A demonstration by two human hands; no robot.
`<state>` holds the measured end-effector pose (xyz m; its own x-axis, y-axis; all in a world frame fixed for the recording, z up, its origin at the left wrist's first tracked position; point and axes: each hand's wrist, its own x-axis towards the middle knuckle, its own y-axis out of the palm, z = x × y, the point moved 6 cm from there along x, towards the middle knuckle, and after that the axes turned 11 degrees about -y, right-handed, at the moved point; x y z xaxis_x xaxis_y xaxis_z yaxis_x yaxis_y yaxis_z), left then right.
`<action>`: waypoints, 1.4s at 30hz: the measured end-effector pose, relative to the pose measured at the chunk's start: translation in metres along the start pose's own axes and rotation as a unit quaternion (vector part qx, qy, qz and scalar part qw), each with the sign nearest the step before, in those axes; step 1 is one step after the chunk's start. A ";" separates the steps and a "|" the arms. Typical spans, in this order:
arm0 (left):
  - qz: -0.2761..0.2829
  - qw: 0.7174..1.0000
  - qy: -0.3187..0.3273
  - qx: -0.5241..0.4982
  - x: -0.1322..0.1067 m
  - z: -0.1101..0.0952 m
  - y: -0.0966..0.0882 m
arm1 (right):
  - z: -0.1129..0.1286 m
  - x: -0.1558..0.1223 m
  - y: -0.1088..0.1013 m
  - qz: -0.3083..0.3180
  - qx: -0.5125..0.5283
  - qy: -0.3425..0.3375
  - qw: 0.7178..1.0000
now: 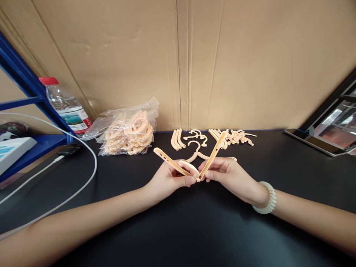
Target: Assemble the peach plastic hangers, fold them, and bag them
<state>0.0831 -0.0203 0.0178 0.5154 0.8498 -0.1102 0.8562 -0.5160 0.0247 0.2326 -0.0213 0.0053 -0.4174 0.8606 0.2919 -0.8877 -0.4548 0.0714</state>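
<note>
My left hand (169,180) is closed on a peach plastic hanger arm (167,160) that slants up to the left. My right hand (229,174) pinches a second hanger arm (214,152) slanting up to the right. The two arms meet at their lower ends between my fingertips, forming a V above the black table (178,230). Just behind my hands lies a peach hanger hook piece (196,150). A white beaded bracelet (267,198) is on my right wrist.
More loose hanger parts (230,137) and curved arms (177,139) lie along the cardboard wall. A clear bag of peach parts (129,131) sits at the left. A water bottle (66,105), blue shelf frame (25,85), white cable (83,181) and a tablet (317,142) ring the table.
</note>
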 end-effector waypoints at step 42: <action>-0.036 0.999 -0.024 -0.016 -0.004 0.000 -0.001 | 0.007 -0.003 0.011 -0.046 -0.011 -0.029 0.998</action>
<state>0.0800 -0.0226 0.0179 0.4507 0.8781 -0.1608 0.8921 -0.4495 0.0456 0.2250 -0.0302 0.0119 -0.3218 0.8834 0.3406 -0.9263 -0.3683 0.0801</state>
